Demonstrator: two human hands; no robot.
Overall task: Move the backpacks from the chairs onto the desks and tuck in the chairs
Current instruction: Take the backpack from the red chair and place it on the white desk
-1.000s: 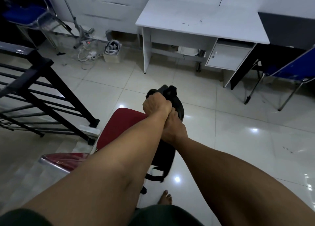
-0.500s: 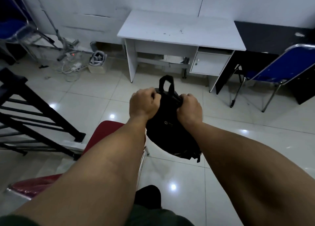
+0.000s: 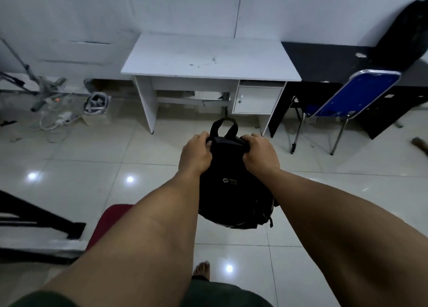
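forearms hide much of red chair (image 3: 111, 218) below gripped backpack (image 3: 231, 190)

Pale wall (image 3: 92, 17) straight ahead, scuffed and marked, with a thin dark seam running down it. Glossy cream floor tiles (image 3: 69, 179) throw back small round spots of ceiling light. Far left, a tangle of white cables (image 3: 58, 119) and a metal stand (image 3: 30, 79) sit against the wall. Lower left, a black railing (image 3: 39, 216). The light is dim and bluish.
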